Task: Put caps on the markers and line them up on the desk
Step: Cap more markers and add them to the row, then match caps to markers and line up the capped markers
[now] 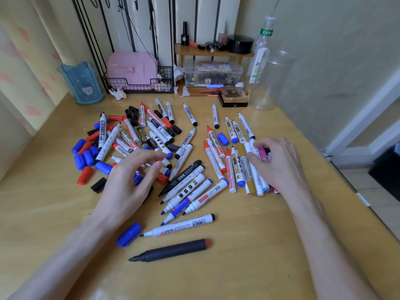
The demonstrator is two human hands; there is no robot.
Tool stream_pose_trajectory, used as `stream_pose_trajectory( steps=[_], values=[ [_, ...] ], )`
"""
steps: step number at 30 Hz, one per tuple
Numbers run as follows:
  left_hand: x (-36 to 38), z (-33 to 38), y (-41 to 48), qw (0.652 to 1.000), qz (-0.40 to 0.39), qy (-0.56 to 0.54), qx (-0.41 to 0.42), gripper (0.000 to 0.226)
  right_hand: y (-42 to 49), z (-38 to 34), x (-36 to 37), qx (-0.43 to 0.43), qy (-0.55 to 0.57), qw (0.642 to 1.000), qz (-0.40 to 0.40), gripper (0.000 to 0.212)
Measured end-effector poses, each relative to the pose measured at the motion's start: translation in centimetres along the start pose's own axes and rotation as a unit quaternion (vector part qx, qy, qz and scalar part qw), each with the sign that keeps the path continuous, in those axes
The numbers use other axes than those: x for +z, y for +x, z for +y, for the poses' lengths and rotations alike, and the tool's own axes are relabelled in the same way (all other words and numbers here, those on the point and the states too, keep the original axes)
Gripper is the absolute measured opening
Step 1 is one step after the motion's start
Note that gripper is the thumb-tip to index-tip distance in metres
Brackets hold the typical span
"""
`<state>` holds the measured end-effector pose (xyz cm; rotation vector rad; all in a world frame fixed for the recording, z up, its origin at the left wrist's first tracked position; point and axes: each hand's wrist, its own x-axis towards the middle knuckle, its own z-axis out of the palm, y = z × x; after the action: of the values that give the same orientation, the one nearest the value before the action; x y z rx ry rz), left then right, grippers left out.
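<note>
1. Lying nearest, at 6 o'clock on the bench (249, 276), is an uncapped black marker (171, 250) with its tip toward 9 o'clock. A loose blue cap (129, 234) sits near it at 8 o'clock, and an uncapped white marker (179, 226) lies just beyond both.
2. At 7 o'clock the left hand (127, 182) hovers over the edge of the heap, its fingers (149, 153) spread and released, grasping nothing.
3. At 4 o'clock the right hand (279, 163) rests on a side-by-side row of markers (234, 169). Its fingers (263, 142) are curled over a pink marker (263, 154), pinching it against the thumb.
4. Between the hands, a fan of uncapped markers (188, 191) points its tips toward 7 o'clock.
5. At 10 o'clock lies the jumbled pile of markers (138, 135), with loose caps (84, 156) in red, blue and black scattered along its 9 o'clock edge.
6. Farthest, along the wall, stand several things:
   - a blue cup (82, 83) at 11 o'clock
   - a pink case (132, 68) in a wire basket (140, 87) at 12 o'clock
   - a clear box (213, 74) under a small wooden shelf (213, 53)
   - a clear bottle (259, 53) and a clear jar (272, 83) at 1 o'clock
</note>
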<state>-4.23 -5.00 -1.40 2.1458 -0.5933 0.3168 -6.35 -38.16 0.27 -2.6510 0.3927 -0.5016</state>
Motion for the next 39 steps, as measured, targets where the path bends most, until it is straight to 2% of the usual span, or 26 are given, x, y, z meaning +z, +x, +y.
stream_pose_trajectory(
  steps=[4,8,14,32,39],
  values=[
    [-0.1,-0.3,0.0,1.0,-0.005,0.002,0.002,0.022,-0.8,-1.7,1.1,-0.064,0.039,0.997,-0.012,0.025],
    [-0.3,-0.4,0.0,1.0,-0.001,0.001,0.003,0.022,-1.3,-2.4,1.9,-0.1,0.018,0.995,-0.021,0.013],
    [-0.4,-0.4,0.0,1.0,-0.002,0.004,0.004,0.022,-1.4,-2.6,2.1,-0.104,-0.071,0.992,-0.03,0.02],
    [-0.3,-0.5,-0.1,1.0,-0.008,0.012,0.01,0.021,-1.9,-4.5,5.0,-0.145,-0.035,0.989,-0.004,0.029],
    [-0.5,-0.6,-0.1,1.0,-0.002,0.015,0.009,0.02,-2.0,-4.3,4.5,-0.153,-0.03,0.988,-0.001,0.019]
  ],
)
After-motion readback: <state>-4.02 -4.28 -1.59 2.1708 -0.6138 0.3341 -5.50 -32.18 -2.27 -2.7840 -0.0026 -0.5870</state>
